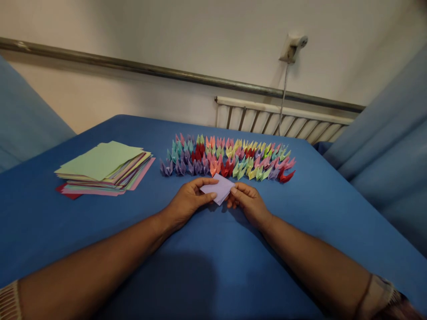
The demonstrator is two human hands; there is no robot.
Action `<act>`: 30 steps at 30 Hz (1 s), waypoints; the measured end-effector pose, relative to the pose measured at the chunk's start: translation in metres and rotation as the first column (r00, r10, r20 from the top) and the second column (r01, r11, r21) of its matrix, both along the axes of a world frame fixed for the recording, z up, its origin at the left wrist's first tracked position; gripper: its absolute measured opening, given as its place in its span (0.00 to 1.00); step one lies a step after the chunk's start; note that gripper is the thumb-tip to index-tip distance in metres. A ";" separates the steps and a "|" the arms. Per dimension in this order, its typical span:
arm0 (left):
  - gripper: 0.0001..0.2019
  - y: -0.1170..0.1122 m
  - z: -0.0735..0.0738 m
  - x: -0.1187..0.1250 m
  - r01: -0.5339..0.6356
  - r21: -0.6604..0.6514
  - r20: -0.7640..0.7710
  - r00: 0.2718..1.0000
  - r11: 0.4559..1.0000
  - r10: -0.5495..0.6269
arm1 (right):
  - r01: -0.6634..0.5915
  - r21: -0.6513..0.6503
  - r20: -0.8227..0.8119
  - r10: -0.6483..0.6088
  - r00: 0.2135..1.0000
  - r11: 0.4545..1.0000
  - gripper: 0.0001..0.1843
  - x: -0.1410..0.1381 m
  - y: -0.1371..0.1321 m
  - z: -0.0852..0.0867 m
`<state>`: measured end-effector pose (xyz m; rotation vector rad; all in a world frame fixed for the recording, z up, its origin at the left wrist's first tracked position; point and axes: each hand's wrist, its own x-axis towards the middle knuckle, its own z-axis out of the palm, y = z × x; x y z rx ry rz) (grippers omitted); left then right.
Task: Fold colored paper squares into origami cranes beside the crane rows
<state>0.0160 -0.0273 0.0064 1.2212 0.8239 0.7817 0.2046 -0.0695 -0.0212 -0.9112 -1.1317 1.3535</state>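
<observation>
Just above the blue table, a small folded sheet of lilac origami paper [218,188] is held between both hands, one corner tilted toward me. My left hand [193,195] pinches its left side, thumb on top and fingers behind. At the right corner, my right hand [248,201] grips it between thumb and index finger, the other fingers curled beneath. Right behind the paper stand rows of folded paper cranes [230,155] in purple, red, pink, yellow, green and teal. The underside of the folded paper is hidden from view.
On the left of the blue tabletop [273,262] lies an uneven stack of coloured paper sheets [103,162], pale green uppermost. Beyond the table are a wall rail [133,65], a radiator [260,118] and a plugged socket [291,49]. Blue curtains [390,146] hang at both sides.
</observation>
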 end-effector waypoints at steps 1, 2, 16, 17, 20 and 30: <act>0.27 0.000 0.000 0.000 -0.001 -0.006 0.003 1.000 1.000 0.001 | 0.003 0.000 -0.002 -0.003 1.000 1.000 0.17 0.000 0.000 0.000; 0.27 0.000 0.000 0.000 -0.002 -0.011 0.004 1.000 1.000 0.002 | 0.007 0.002 -0.002 -0.007 1.000 1.000 0.18 0.000 0.000 0.000; 0.26 0.001 0.000 0.000 0.000 -0.046 0.020 1.000 0.999 0.001 | 0.013 0.027 0.061 -0.014 0.998 1.000 0.20 -0.003 -0.001 0.005; 0.26 0.001 0.000 0.000 -0.001 -0.045 0.020 1.000 0.999 0.002 | 0.009 0.030 0.062 -0.011 0.998 1.000 0.20 -0.003 -0.002 0.005; 0.26 0.001 0.000 0.001 -0.005 -0.019 0.017 1.000 1.000 0.006 | 0.006 0.016 0.066 -0.007 0.998 1.000 0.19 -0.002 -0.002 0.005; 0.21 -0.004 -0.003 0.001 -0.032 0.249 -0.140 0.988 0.968 0.069 | -0.017 0.000 0.026 0.017 1.000 1.000 0.15 0.001 0.000 0.000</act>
